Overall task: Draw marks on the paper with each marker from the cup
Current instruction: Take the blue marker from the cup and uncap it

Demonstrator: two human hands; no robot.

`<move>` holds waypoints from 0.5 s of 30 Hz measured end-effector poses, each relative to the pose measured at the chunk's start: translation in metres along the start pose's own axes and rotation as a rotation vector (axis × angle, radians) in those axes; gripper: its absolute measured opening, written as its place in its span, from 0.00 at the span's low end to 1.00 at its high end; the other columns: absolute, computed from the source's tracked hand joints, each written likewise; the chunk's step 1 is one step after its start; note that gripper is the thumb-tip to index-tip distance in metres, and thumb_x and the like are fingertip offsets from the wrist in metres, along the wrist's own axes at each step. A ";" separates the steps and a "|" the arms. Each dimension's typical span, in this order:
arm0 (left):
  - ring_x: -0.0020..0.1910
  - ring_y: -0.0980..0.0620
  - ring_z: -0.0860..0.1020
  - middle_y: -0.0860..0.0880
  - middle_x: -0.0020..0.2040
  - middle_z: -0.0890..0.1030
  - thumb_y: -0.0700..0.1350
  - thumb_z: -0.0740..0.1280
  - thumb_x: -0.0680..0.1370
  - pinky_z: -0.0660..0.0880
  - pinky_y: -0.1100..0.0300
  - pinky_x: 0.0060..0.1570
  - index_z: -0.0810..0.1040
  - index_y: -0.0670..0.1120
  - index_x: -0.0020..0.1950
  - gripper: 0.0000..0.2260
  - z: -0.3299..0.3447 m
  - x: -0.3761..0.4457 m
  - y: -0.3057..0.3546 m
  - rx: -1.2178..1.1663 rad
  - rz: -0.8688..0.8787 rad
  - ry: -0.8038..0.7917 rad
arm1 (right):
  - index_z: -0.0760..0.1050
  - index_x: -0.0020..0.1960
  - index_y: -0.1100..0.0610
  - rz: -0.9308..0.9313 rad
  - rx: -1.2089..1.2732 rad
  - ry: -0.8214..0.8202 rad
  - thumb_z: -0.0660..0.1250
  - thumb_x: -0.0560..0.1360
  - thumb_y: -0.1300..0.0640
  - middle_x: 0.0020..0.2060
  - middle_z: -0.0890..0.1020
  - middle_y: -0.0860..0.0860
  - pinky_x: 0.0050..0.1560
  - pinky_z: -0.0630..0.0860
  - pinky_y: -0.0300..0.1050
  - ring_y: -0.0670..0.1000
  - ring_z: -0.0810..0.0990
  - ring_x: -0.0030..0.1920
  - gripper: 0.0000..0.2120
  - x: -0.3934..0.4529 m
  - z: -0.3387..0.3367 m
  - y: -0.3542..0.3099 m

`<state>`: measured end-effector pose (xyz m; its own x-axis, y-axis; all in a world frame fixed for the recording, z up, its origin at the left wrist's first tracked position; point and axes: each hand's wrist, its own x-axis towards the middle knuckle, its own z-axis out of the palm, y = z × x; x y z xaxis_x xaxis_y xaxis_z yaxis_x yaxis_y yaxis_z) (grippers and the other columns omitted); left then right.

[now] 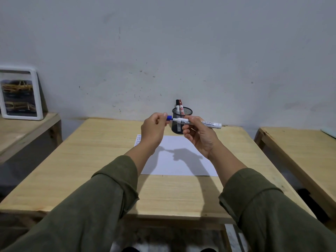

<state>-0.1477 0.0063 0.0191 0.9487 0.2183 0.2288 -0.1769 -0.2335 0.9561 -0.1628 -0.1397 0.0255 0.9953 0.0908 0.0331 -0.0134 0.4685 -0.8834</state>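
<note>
Above the paper, the right hand grips the marker while left fingers pinch its blue cap. A jerky pull could streak ink across skin or tip the cup near the worktop's far edge.

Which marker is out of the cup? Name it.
The blue-capped marker, held level between right hand and left hand. The black-capped marker and red-capped marker stand in the mesh cup.

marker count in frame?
3. Blue marker is held level in the right hand, its cap pinched by the left hand. Black-capped marker and red-capped marker stand in the mesh cup; others may be hidden.
</note>
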 end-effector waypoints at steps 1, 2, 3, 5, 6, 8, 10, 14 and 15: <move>0.43 0.54 0.77 0.55 0.40 0.81 0.52 0.60 0.78 0.74 0.57 0.47 0.80 0.48 0.49 0.11 -0.005 0.004 -0.004 0.009 -0.007 0.042 | 0.75 0.46 0.58 0.010 0.000 0.000 0.63 0.78 0.58 0.29 0.78 0.52 0.31 0.75 0.33 0.45 0.75 0.27 0.04 0.001 0.000 0.003; 0.41 0.56 0.76 0.55 0.40 0.80 0.52 0.61 0.78 0.73 0.61 0.43 0.80 0.48 0.50 0.11 -0.012 0.008 -0.008 0.022 -0.017 0.086 | 0.75 0.46 0.57 0.021 -0.003 0.000 0.63 0.78 0.58 0.29 0.78 0.52 0.31 0.76 0.34 0.45 0.76 0.27 0.04 0.003 0.000 0.007; 0.39 0.57 0.75 0.56 0.40 0.79 0.52 0.62 0.77 0.71 0.64 0.39 0.80 0.49 0.50 0.10 -0.019 0.012 -0.013 0.040 -0.029 0.129 | 0.76 0.47 0.57 0.034 -0.011 -0.001 0.62 0.78 0.58 0.30 0.79 0.52 0.32 0.76 0.34 0.45 0.77 0.27 0.05 0.005 0.000 0.010; 0.37 0.59 0.74 0.56 0.38 0.78 0.50 0.65 0.75 0.67 0.67 0.35 0.81 0.48 0.48 0.08 -0.036 0.019 -0.024 0.077 -0.045 0.195 | 0.77 0.49 0.57 0.059 -0.026 -0.004 0.62 0.78 0.58 0.31 0.80 0.51 0.33 0.77 0.35 0.45 0.79 0.28 0.06 0.009 0.002 0.019; 0.37 0.59 0.74 0.56 0.37 0.78 0.49 0.66 0.74 0.68 0.68 0.36 0.81 0.48 0.47 0.07 -0.043 0.022 -0.031 0.099 -0.049 0.211 | 0.78 0.49 0.56 0.070 -0.030 -0.006 0.62 0.78 0.58 0.32 0.81 0.51 0.34 0.78 0.35 0.46 0.79 0.29 0.06 0.011 0.004 0.023; 0.37 0.58 0.75 0.53 0.37 0.79 0.45 0.68 0.73 0.70 0.66 0.43 0.81 0.46 0.46 0.05 -0.057 0.029 -0.044 0.148 -0.062 0.214 | 0.78 0.50 0.56 0.090 -0.035 -0.009 0.62 0.78 0.59 0.33 0.81 0.52 0.35 0.78 0.35 0.46 0.80 0.30 0.06 0.017 0.008 0.032; 0.37 0.56 0.77 0.51 0.38 0.79 0.42 0.69 0.72 0.71 0.65 0.50 0.81 0.45 0.48 0.06 -0.068 0.037 -0.058 0.214 -0.071 0.201 | 0.78 0.50 0.56 0.108 -0.048 -0.014 0.62 0.78 0.59 0.35 0.80 0.53 0.35 0.78 0.35 0.46 0.80 0.31 0.06 0.024 0.012 0.040; 0.37 0.55 0.77 0.46 0.43 0.79 0.36 0.68 0.71 0.71 0.76 0.41 0.77 0.42 0.52 0.10 -0.082 0.048 -0.085 0.295 -0.079 0.127 | 0.79 0.49 0.56 0.139 -0.069 -0.006 0.63 0.77 0.58 0.35 0.80 0.53 0.35 0.78 0.35 0.46 0.80 0.31 0.06 0.038 0.018 0.054; 0.36 0.56 0.76 0.45 0.45 0.79 0.35 0.66 0.71 0.68 0.79 0.34 0.76 0.43 0.53 0.11 -0.083 0.048 -0.090 0.301 -0.084 0.113 | 0.79 0.48 0.55 0.143 -0.070 -0.005 0.63 0.77 0.59 0.35 0.80 0.53 0.35 0.78 0.35 0.46 0.80 0.31 0.06 0.041 0.019 0.057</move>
<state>-0.1079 0.1161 -0.0411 0.9185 0.3486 0.1869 0.0016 -0.4758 0.8796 -0.1247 -0.0924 -0.0142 0.9832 0.1566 -0.0935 -0.1483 0.3877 -0.9098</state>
